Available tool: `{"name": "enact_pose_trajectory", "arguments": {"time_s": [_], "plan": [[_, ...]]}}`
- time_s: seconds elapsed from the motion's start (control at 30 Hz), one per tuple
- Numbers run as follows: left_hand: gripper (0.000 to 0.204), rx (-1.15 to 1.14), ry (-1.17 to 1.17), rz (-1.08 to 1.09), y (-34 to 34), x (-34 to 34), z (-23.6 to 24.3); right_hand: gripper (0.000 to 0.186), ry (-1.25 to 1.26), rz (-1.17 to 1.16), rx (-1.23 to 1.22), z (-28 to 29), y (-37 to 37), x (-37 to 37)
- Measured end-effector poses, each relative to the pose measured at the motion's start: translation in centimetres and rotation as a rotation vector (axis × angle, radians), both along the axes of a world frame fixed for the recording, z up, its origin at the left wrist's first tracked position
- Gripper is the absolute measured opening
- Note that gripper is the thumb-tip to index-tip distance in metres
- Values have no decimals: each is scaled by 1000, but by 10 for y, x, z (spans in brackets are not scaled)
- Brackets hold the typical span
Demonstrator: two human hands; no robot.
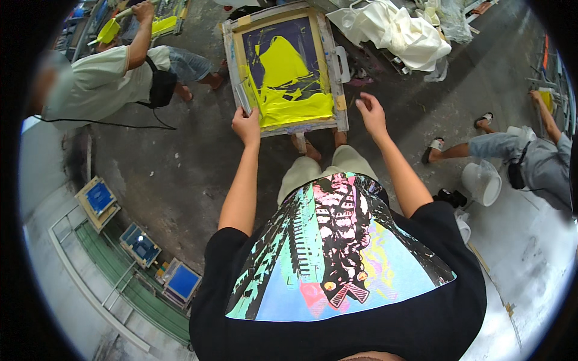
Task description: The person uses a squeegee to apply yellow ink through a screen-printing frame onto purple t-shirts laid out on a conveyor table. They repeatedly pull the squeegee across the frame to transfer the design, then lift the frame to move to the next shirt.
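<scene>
In front of me is a screen printing frame (pixel 341 114), its dark mesh (pixel 301 36) spread with bright yellow-green ink (pixel 283 66). The ink is thickest along the near edge. At the frame's left side my left hand (pixel 245 125) is closed on a silvery metal squeegee (pixel 242 98), which slants along the border. My right hand (pixel 371 111) is held off the frame's near right corner. Its fingers are slightly bent and apart, with nothing in them.
A white plastic handle-shaped piece (pixel 342 64) sticks out at the frame's right. Beyond lies a heap of white cloth (pixel 391 36). One person (pixel 102 90) works at left, another (pixel 542 156) at right near a white bucket (pixel 481 183). Several small blue screens (pixel 182 281) stand at lower left.
</scene>
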State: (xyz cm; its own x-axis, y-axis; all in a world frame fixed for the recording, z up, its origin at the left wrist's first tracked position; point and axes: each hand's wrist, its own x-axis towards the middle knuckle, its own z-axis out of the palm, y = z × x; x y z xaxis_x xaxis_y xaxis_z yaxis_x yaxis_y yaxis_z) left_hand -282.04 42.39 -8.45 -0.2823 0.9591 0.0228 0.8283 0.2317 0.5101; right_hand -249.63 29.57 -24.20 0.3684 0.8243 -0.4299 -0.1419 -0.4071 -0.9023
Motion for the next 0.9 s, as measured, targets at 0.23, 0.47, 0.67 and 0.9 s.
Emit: {"name": "enact_pose_trajectory", "arguments": {"time_s": [0.23,0.47,0.67,0.9], "plan": [[24,-141,-304,24,-44,42,-10,72,228,202,-149,17,128,-18],[29,21,-169,-4,-83,51,33,57,-35,172,-79,-46,101,-37],[50,174,-156,296,-117,-32,102,40,168,199,-138,10,50,-66],[61,104,-432,660,-277,-152,113,38,256,461,-26,54,-14,-160]]}}
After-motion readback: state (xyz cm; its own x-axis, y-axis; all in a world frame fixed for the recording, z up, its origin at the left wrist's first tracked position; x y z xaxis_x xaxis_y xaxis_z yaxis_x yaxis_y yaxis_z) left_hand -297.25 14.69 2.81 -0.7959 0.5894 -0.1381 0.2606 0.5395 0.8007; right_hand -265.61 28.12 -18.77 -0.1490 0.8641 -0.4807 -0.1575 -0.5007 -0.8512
